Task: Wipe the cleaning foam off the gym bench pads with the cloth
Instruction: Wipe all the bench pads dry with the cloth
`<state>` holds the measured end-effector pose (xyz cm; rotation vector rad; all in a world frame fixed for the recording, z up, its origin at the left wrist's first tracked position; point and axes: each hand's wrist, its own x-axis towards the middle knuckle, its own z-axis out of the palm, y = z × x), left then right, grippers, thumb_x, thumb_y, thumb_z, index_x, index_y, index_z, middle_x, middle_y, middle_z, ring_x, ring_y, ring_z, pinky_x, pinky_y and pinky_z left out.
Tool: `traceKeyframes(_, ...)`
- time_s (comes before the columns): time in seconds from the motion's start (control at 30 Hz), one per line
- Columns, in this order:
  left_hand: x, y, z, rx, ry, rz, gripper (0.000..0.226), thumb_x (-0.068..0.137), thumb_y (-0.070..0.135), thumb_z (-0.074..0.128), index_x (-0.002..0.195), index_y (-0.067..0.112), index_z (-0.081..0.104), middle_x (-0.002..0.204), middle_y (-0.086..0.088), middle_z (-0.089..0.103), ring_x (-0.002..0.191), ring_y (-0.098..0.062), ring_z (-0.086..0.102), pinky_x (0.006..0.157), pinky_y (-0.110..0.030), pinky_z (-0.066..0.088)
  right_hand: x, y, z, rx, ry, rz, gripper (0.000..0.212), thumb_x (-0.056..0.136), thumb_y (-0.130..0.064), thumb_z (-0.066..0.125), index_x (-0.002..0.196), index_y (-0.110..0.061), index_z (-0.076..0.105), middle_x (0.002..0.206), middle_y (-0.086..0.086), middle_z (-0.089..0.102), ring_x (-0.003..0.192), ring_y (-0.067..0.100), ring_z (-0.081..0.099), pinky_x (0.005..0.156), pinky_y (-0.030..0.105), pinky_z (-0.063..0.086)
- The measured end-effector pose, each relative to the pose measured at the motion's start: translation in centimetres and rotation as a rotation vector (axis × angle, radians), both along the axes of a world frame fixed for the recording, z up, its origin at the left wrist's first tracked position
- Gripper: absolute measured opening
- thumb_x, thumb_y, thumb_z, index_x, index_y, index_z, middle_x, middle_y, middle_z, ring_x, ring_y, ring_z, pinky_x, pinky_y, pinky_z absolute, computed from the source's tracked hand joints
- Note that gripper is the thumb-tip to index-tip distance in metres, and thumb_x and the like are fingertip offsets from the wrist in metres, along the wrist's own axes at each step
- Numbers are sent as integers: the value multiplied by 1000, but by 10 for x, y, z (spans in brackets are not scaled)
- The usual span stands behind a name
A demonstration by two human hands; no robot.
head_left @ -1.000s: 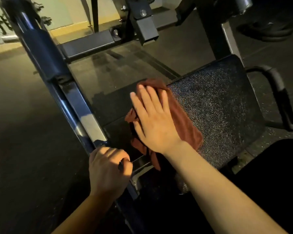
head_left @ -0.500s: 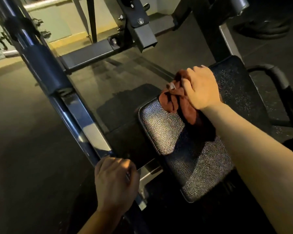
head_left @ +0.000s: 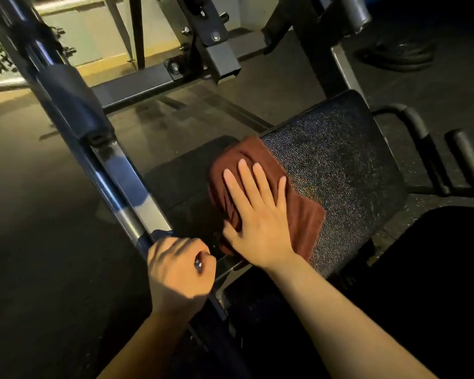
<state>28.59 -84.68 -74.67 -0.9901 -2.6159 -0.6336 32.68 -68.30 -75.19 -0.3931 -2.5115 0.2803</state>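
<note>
Now the black, pebbled vinyl bench pad (head_left: 340, 170) is being shown with its left end covered, whereas half a second ago that end lay bare and glossy. The slanted blue-grey steel frame bar (head_left: 115, 176) is being kept in the same place across the left of the view; its lower stretch is being hidden behind the left hand (head_left: 179, 272), which is being kept clenched around it as before. The rust-brown terry cloth (head_left: 304, 217) is being pressed flat on the pad's left end, having been brought back from the far edge where it was bunched. The right hand (head_left: 257, 214) is being laid on it with fingers straight and spread, no longer curled over the bunched fabric. Foam on the pad is hard to make out in the dim light; only fine glinting speckles are being seen.
</note>
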Motion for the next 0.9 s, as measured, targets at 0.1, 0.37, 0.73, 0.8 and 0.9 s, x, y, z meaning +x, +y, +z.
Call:
traceKeyframes(0.1, 1, -1, 1, -5, -17, 6, 28, 81, 32, 40, 65, 22, 61, 63, 7, 58, 73, -20, 52, 79, -34, 31, 36, -14, -33, -17, -85, -118, 87, 77, -50, 52, 153, -25, 16, 161, 6, 8, 148, 27, 6, 111, 66, 5)
traceKeyframes(0.37, -1, -1, -2, -12, -16, -3, 29, 83, 31, 39, 66, 23, 61, 65, 9, 60, 75, -20, 53, 82, -34, 31, 58, -18, -58, 44, -106, -126, 64, 93, -46, 42, 148, -18, 26, 157, 15, 20, 146, 34, 13, 108, 69, 14)
traceKeyframes(0.73, -2, 0, -2, 23, -33, -16, 27, 81, 31, 39, 66, 23, 60, 67, 11, 59, 75, -12, 47, 82, -30, 27, 16, 105, -17, -471, 97, -522, 52, 102, -40, 21, 152, -26, 20, 161, 5, 10, 148, 21, 6, 118, 51, 2)
traceKeyframes(0.8, -1, 1, -1, 44, -49, -15, 29, 82, 33, 37, 67, 23, 61, 70, 13, 57, 78, -9, 44, 83, -28, 24, 23, 133, -18, -591, 86, -657, 51, 103, -39, 23, 153, -28, 16, 161, 3, 7, 148, 20, 3, 118, 52, 0)
traceKeyframes(0.9, 0, 2, 0, 49, -51, -14, 28, 82, 32, 38, 68, 23, 61, 69, 11, 56, 78, -12, 46, 84, -31, 26, 36, 127, -29, -742, 71, -826, 53, 102, -46, 22, 153, -32, 13, 161, -1, 5, 148, 17, 2, 117, 54, 0)
